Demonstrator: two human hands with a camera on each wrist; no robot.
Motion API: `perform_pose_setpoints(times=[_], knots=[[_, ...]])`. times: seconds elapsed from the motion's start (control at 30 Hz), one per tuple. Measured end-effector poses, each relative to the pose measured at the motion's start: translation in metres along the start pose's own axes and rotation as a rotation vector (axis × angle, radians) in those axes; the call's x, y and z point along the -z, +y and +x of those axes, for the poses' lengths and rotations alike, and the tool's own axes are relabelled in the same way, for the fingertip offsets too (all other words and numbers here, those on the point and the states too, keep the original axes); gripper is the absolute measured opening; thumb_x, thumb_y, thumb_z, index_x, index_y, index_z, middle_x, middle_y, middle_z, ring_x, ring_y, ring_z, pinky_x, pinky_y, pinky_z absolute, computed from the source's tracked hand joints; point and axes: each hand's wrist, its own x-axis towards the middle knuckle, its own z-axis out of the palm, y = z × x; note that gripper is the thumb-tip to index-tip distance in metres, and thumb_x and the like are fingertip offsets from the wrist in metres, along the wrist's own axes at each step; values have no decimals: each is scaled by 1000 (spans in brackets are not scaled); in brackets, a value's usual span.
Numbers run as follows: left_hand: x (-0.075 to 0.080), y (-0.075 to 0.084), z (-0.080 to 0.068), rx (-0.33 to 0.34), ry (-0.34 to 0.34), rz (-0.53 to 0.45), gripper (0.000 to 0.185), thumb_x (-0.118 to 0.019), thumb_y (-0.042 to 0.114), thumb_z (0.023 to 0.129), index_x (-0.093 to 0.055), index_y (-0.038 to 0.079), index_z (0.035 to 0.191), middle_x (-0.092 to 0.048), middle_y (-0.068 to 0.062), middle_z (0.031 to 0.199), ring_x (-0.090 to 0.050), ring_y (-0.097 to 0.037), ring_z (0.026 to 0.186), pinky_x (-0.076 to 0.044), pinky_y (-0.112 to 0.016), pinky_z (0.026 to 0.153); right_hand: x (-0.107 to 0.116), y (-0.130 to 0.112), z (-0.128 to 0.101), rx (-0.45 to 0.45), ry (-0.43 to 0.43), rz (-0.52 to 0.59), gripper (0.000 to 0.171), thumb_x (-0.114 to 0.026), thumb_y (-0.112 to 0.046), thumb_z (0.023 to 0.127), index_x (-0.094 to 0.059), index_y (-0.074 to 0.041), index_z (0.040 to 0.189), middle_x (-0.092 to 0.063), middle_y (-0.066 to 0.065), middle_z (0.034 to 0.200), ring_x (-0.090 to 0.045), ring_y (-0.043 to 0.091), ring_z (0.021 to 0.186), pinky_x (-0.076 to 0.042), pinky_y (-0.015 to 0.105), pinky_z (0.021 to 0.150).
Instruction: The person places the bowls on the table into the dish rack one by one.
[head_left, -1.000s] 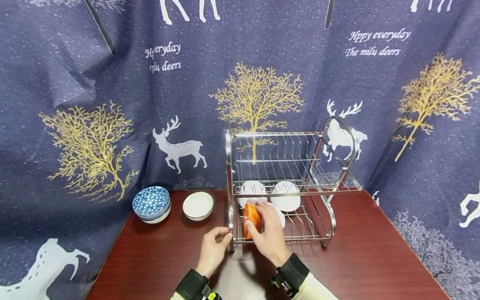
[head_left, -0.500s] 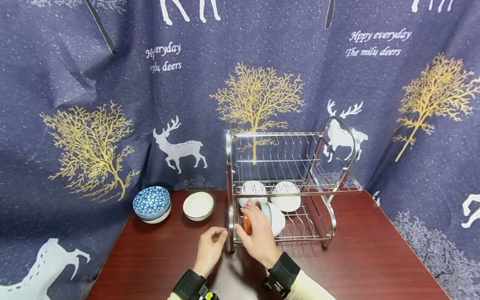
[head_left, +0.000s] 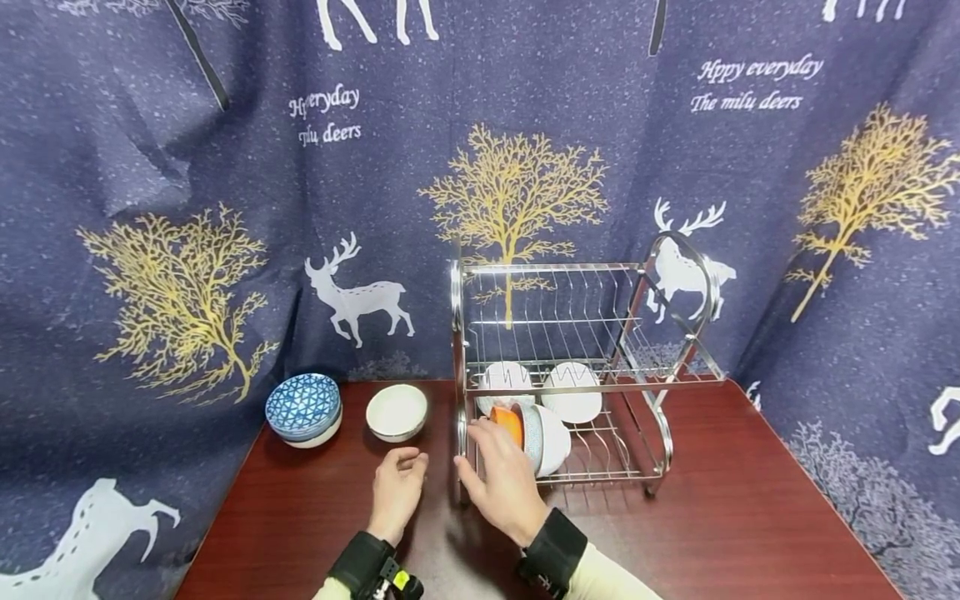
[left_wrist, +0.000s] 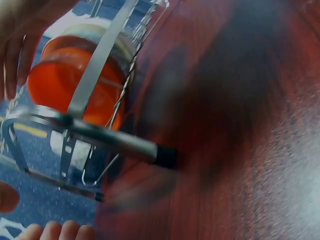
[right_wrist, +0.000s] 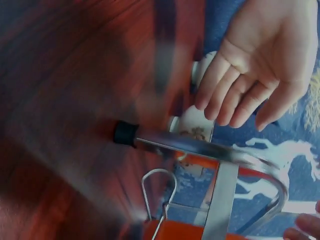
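The right hand (head_left: 504, 483), fingers loose and holding nothing, hovers just beside the orange bowl (head_left: 510, 421) standing on edge in the dish rack's (head_left: 660, 433) lower tier; likely rigid, slick, best pinched by its rim.

left hand (head_left: 397, 486): flat, fingers relaxed | right hand (head_left: 502, 482): raised, fingers (head_left: 480, 443) loosely spread, holding nothing

Orange bowl (head_left: 510, 419) on edge, lower tier of dish rack (head_left: 570, 333)

Motion blur smears the table (left_wrist: 240, 125) in both wrist views; the right hand (head_left: 504, 483) hides the orange bowl's (head_left: 510, 421) lower part.
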Motion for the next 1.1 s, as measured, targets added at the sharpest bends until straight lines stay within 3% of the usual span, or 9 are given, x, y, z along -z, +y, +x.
perform_pose_setpoints(times=[0.17,0.33,0.43,0.67,0.87,1.1], knots=[[5,-4,11,69,29,-54,33,-62,13,91,-56,-9,114,-66,-23,96,-68,-35,78,-55,-36,63,-4,-7,-3,-46,-27,7,43,-69,-22,87,-56,-3,123,-58,11,122,-55,24,114,-47,40,93],[10,-7,21,88,62,-31,36,-62,13,91,-53,-10,117,-65,-27,100,-68,-34,76,-53,-27,57,-8,-11,-4,-89,-21,66,42,-69,-15,87,-55,-1,124,-57,12,121,-56,24,111,-47,38,94],[12,-9,29,114,61,-49,43,-61,14,92,-47,-13,121,-64,-30,103,-68,-31,75,-54,-28,59,-11,-12,-5,-114,-9,89,39,-67,-12,88,-54,-1,124,-57,11,120,-57,21,108,-47,36,92],[15,-15,44,221,23,-263,54,-56,10,94,-31,-23,130,-53,-41,114,-67,-25,78,-57,-34,70,-19,-14,-8,-227,-17,162,38,-60,-4,91,-49,-1,127,-58,9,115,-58,18,105,-48,35,90],[18,-18,52,295,10,-431,62,-52,14,98,-21,-25,135,-42,-42,125,-62,-36,99,-53,-38,84,-26,-15,-15,-347,-56,274,40,-58,-4,93,-45,-7,131,-62,6,108,-62,13,93,-52,29,77],[19,-18,61,340,24,-514,55,-53,15,98,-30,-24,128,-43,-31,119,-60,-35,98,-49,-40,90,-32,-15,-19,-401,-11,413,35,-57,1,93,-47,-2,126,-69,9,97,-66,18,82,-52,23,66]])
